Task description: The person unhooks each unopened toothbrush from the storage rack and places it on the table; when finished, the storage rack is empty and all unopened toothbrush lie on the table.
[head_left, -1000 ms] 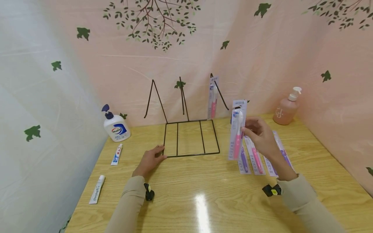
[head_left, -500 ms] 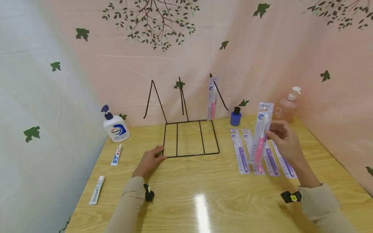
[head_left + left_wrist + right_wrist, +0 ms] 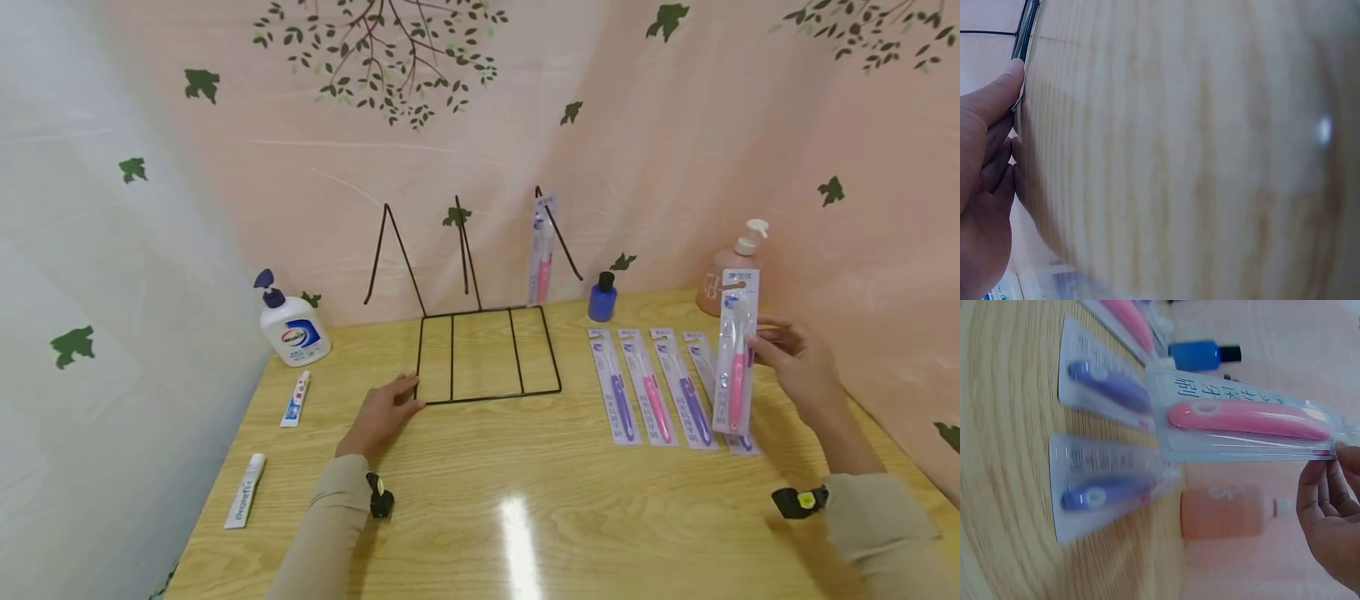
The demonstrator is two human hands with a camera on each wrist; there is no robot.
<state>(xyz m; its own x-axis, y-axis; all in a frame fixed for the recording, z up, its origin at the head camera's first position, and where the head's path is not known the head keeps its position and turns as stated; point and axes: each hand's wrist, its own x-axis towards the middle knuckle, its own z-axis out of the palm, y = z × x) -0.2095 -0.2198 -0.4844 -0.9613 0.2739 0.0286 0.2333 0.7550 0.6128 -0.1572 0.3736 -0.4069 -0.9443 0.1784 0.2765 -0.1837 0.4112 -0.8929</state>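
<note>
At the right, my right hand (image 3: 804, 371) pinches the edge of a packaged pink toothbrush (image 3: 738, 375) and holds it upright above the table. In the right wrist view the pink handle (image 3: 1241, 417) shows through clear plastic. Below and left of it lie several packaged toothbrushes in a row, including a purple one (image 3: 621, 404) and a pink one (image 3: 657, 408). My left hand (image 3: 381, 414) has thumb and fingertips around the front left corner of a black wire rack (image 3: 487, 400). Another packaged pink toothbrush (image 3: 543, 267) hangs on the rack's right hook.
A white pump bottle (image 3: 296, 333) and two tubes, one small (image 3: 296, 400) and one larger (image 3: 246, 492), stand or lie at the left. Behind the toothbrushes are a small blue bottle (image 3: 602, 298) and a pink pump bottle (image 3: 720, 279). A curtain backs the table.
My right hand has carried the packaged pink toothbrush rightward, over the row to its right end, uncovering the blue bottle and the packs on the left. My left hand stays at the rack's corner.
</note>
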